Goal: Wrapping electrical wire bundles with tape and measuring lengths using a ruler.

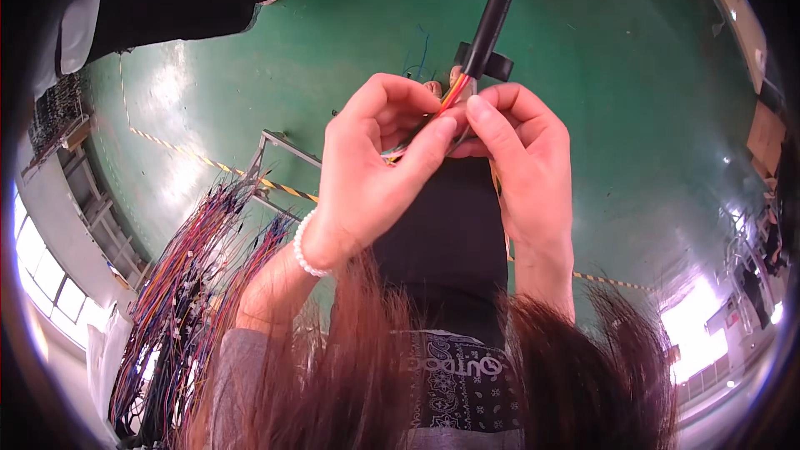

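Left of the cable, colourful wire bundles

The sheath is black, some wires orange.

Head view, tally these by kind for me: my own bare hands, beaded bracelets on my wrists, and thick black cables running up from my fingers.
Bare hands: 2, the left hand and the right hand
White beaded bracelet: 1
Thick black cable: 1
Total: 4
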`<control>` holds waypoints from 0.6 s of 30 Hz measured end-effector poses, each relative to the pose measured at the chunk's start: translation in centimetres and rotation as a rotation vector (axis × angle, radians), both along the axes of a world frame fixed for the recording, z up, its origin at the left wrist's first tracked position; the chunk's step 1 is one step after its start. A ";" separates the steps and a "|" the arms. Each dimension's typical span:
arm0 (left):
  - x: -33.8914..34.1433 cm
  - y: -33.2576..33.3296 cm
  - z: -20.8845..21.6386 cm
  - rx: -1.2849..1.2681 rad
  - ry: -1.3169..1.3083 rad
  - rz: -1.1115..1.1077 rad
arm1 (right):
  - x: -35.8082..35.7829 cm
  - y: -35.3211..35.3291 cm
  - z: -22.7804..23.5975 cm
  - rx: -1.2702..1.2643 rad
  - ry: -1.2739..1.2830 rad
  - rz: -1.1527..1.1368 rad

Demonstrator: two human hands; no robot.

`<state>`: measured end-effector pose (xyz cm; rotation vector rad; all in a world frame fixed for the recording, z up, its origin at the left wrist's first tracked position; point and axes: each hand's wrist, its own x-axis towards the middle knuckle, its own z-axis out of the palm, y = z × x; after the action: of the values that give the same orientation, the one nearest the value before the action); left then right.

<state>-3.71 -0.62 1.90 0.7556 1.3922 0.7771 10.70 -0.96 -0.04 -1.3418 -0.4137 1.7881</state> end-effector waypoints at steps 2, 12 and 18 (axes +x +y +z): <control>-0.6 0.6 0.1 -0.053 -0.006 -0.108 | 0.2 -0.3 -0.1 -0.036 0.085 -0.041; 0.3 0.8 0.7 -0.119 -0.065 -0.039 | 0.4 -1.2 -0.7 -0.071 0.024 -0.011; 0.3 0.7 0.5 -0.096 0.064 -0.104 | 0.5 0.4 -0.3 0.035 -0.114 0.085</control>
<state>-3.43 0.09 2.45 0.7768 1.4251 0.6052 11.21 -0.56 -0.34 -1.4248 -0.5689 1.7703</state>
